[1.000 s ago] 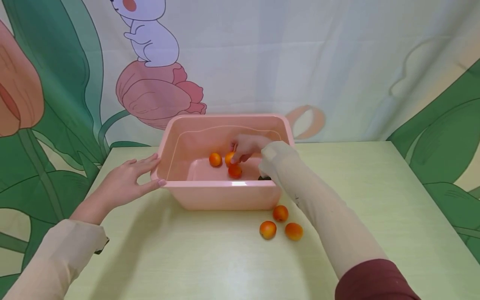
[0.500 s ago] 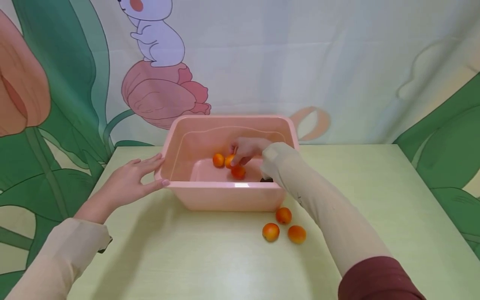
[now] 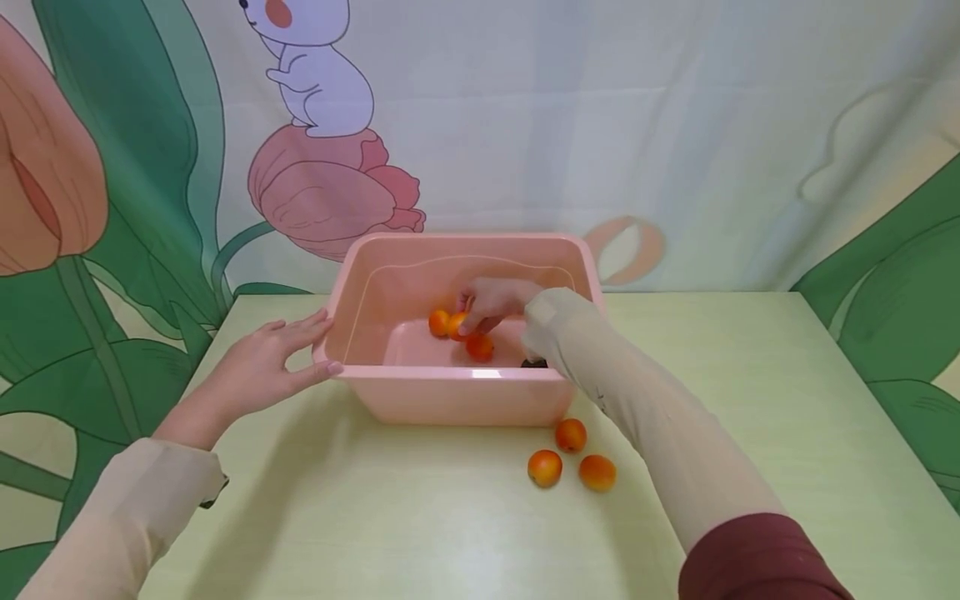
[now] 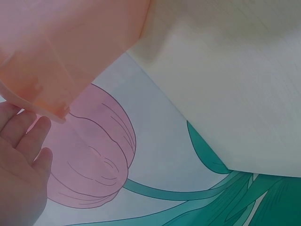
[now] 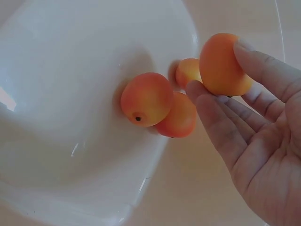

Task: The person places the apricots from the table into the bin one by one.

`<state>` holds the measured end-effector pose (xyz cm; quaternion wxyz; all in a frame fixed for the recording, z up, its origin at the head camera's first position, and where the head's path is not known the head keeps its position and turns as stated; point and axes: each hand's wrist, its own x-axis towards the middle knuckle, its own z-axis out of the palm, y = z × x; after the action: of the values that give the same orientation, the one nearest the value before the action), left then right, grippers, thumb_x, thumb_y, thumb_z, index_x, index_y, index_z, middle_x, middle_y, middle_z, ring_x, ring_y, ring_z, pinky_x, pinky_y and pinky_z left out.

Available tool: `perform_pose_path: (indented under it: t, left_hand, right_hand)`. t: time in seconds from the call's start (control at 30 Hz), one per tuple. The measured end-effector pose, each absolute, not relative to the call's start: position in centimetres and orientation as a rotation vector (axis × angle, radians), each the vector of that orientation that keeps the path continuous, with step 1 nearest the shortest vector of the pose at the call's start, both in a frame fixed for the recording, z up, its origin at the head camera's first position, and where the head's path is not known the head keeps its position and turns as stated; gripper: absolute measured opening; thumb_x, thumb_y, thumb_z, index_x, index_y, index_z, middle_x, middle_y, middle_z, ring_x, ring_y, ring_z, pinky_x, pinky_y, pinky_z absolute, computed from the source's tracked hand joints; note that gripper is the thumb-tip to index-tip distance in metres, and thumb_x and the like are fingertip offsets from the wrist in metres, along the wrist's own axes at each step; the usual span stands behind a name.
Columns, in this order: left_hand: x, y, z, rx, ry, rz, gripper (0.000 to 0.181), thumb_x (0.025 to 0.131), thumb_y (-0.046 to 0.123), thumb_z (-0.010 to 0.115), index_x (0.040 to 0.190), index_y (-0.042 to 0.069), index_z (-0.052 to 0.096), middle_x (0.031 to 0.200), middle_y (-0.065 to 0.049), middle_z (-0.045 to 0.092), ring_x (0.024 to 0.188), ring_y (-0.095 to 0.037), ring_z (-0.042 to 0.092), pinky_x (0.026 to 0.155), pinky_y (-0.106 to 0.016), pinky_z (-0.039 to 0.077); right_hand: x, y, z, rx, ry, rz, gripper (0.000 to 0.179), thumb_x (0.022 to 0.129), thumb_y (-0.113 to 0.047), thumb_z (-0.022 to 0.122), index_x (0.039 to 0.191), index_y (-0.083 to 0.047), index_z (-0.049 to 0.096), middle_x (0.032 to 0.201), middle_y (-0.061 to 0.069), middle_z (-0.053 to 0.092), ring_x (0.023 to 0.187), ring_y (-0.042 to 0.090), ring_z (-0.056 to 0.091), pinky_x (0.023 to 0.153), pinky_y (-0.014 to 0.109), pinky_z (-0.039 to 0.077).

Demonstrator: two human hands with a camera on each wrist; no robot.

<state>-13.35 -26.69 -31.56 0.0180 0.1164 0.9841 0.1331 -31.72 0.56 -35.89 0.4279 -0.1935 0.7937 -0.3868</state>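
Observation:
In the head view, my right hand (image 3: 491, 302) reaches down inside a pink plastic bin (image 3: 457, 398). It pinches an apricot (image 5: 223, 65) between thumb and fingers, as the right wrist view shows up close. Beside it on the bin floor lie several more apricots: one to the left (image 3: 438, 322) and one nearer the front wall (image 3: 480, 347); the right wrist view also has one partly covered by another (image 5: 181, 117). My left hand (image 3: 258, 367) touches the bin's front left corner, fingers at the side rim and thumb at the front rim, all fairly straight.
Three loose apricots (image 3: 545, 468) lie on the pale table (image 3: 375, 517) in front of the bin's right corner. Behind the bin hangs a printed curtain (image 3: 525, 125) with a rabbit and tulips. My right forearm crosses over the bin's right front rim.
The head view has shifted slightly, so the scene sits a little further right. My right hand has moved its apricot slightly left, closer to the left one. My left hand stays on the corner.

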Motion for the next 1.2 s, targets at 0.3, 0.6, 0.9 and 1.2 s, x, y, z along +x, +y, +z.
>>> perform_pose_path:
  t: [0.3,0.6,0.9,1.2]
  left_hand:
    - [-13.6,-26.6,-31.7,0.366,3.058,0.413,0.073,0.081,0.057,0.048,0.139,0.015,0.030,0.142,-0.006,0.032,0.119,-0.052,0.032,0.091,-0.064,0.031]
    - [-13.8,-26.5,-31.6,0.367,3.046,0.418,0.074,0.081,0.058,0.048,0.139,0.015,0.029,0.143,-0.006,0.031,0.119,-0.052,0.032,0.091,-0.064,0.031]
    - [-14.1,-26.6,-31.5,0.360,3.029,0.409,0.075,0.081,0.059,0.047,0.139,0.016,0.027,0.144,-0.007,0.029,0.121,-0.051,0.030,0.091,-0.065,0.031]
    - [-14.6,-26.8,-31.8,0.378,3.038,0.405,0.074,0.081,0.058,0.047,0.139,0.015,0.029,0.143,-0.008,0.031,0.120,-0.050,0.032,0.092,-0.064,0.031]
  right_hand:
    - [-32.0,0.3,-36.1,-0.432,2.049,-0.882,0.045,0.074,-0.014,0.071,0.110,-0.002,0.048,0.095,0.009,0.053,0.085,0.030,0.056,0.084,0.030,0.050]
    - [-31.9,0.6,-35.0,-0.485,2.038,-0.915,0.041,0.072,-0.011,0.071,0.107,-0.004,0.049,0.091,0.011,0.056,0.083,0.028,0.056,0.086,0.035,0.049]
    - [-31.9,0.9,-33.5,-0.545,2.051,-1.007,0.032,0.077,-0.013,0.067,0.103,-0.004,0.049,0.094,0.009,0.055,0.074,0.018,0.055,0.073,0.026,0.051]
    - [-31.8,2.2,-30.7,-0.652,2.168,-0.868,0.030,0.080,-0.021,0.064,0.105,-0.010,0.053,0.105,0.005,0.054,0.102,0.025,0.052,0.089,0.033,0.045]
